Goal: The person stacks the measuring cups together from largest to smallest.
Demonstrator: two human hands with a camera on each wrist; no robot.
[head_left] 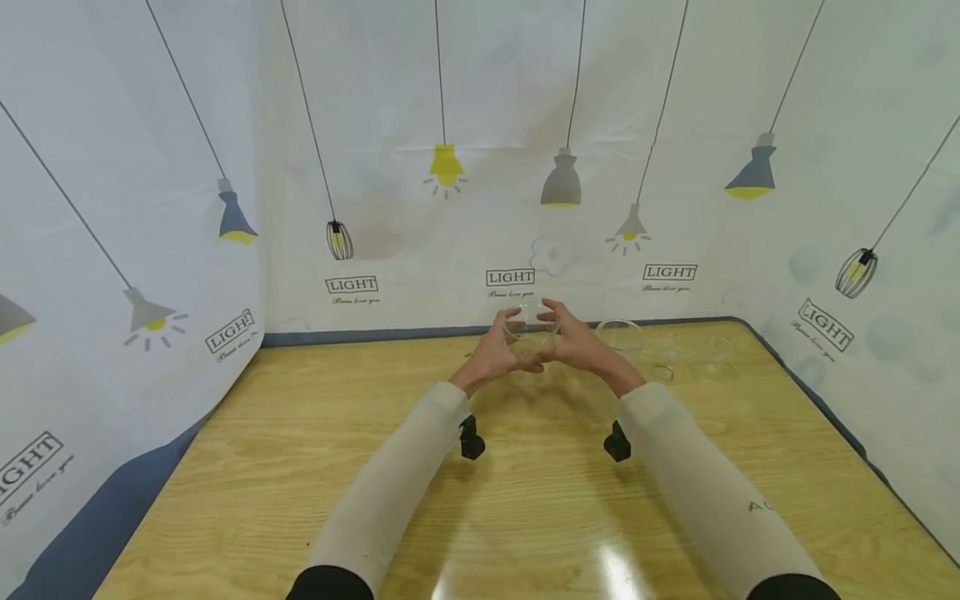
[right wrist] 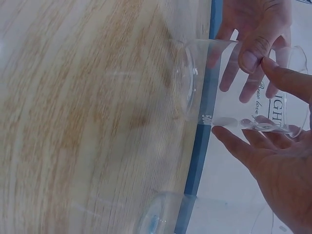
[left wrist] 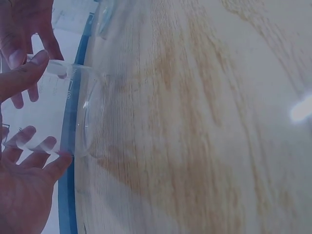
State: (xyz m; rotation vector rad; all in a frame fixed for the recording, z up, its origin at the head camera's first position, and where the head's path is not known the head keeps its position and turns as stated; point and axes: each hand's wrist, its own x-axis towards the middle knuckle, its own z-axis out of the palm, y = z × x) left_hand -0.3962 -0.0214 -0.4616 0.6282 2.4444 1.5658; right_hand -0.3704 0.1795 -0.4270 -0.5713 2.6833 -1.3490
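Observation:
A clear glass beaker [head_left: 531, 327] with white markings is between my two hands near the table's back edge. My left hand [head_left: 495, 353] grips its left side, with fingers spread along the wall. On the opposite side my right hand [head_left: 576, 340] grips it in the same way. The two thumbs meet across the near side of the beaker [right wrist: 219, 85], as the right wrist view shows. It stands upright, its base close over the tabletop. In the left wrist view the left hand [left wrist: 27, 190] touches the beaker wall with its fingertips.
A second clear beaker [head_left: 621, 335] stands just right of my right hand. Further right are more clear glass pieces [head_left: 712, 350] and a small ring-shaped rim [head_left: 662, 372]. The wooden table [head_left: 360, 450] ends at a wall sheet [head_left: 405, 250] printed with lamps.

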